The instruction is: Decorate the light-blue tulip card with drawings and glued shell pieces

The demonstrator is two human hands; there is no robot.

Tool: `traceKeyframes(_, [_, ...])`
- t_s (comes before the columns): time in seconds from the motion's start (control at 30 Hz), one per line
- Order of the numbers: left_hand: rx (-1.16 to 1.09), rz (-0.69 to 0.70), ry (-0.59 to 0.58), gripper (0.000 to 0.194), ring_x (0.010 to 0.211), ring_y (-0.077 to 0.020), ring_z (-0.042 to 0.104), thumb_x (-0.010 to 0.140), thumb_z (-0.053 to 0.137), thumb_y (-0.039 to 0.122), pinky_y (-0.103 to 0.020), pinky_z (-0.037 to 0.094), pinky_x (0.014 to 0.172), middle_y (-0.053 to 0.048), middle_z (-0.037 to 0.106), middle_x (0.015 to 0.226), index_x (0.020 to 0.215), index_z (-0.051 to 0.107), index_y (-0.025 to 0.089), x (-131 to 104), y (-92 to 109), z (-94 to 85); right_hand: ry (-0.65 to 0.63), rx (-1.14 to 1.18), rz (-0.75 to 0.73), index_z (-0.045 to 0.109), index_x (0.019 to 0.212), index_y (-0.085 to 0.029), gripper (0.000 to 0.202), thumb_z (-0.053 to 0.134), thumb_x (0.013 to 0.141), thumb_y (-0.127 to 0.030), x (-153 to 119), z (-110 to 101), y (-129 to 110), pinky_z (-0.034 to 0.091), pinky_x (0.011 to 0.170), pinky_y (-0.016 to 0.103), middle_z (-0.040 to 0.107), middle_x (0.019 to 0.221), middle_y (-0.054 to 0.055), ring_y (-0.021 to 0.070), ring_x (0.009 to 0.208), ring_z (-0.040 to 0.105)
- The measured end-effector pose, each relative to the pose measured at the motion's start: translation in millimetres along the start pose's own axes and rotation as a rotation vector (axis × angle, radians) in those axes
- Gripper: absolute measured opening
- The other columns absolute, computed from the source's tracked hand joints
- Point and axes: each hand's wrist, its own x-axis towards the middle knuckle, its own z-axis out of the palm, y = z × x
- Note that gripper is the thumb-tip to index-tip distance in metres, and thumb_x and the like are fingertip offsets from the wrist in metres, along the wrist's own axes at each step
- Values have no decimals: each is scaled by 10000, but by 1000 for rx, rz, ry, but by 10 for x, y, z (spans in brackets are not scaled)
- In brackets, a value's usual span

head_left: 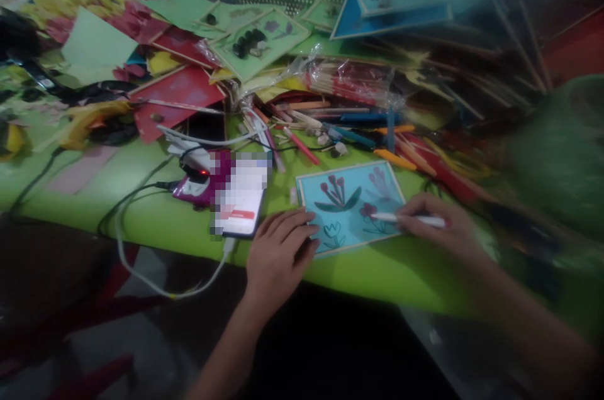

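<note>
On the green table edge lies a blue card (349, 224) with a pale stick frame, showing drawn flowers with red blooms and green leaves. My right hand (434, 224) grips a white marker pen (384, 217), its tip at a red flower in the card's lower right part. My left hand (283, 249) lies with fingers stretched out, fingertips on the card's left edge. Just beyond the left hand is a lit phone (243, 192) with a white cable plugged into its lower end.
A purple power strip (202, 183) with plugs and cables sits left of the phone. Behind the card are pens, sticks and pebbles, including a red marker (302, 146). A yellow glue gun (94, 120) lies at left. Framed cards (264, 41) and paper scraps pile up at the back.
</note>
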Motion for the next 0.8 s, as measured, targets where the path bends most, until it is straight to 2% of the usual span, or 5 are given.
traceKeyframes(0.43, [3, -6, -2, 112, 1187, -237, 715, 955, 680, 208, -450, 526, 1024, -24, 783, 1202, 1059, 691, 248, 3, 5, -3, -47, -10, 12, 733, 747, -226, 259, 782, 784, -478, 4, 18, -83, 362, 528, 284, 661, 665, 12, 153, 579, 525])
traceKeyframes(0.67, [0, -2, 6, 113, 1183, -233, 715, 954, 677, 194, -440, 524, 1015, -25, 786, 1192, 1056, 687, 243, 2, 14, -11, -81, -13, 27, 731, 753, -222, 348, 784, 776, -565, 9, 22, -81, 376, 518, 284, 660, 658, 19, 158, 572, 534])
traceKeyframes(0.8, [1, -1, -2, 122, 1192, -232, 712, 954, 678, 195, -442, 522, 1021, -22, 785, 1197, 1065, 687, 245, 4, 12, -11, -78, -28, 10, 730, 745, -221, 347, 782, 787, -562, 7, 16, -70, 380, 526, 281, 665, 667, 23, 154, 576, 535])
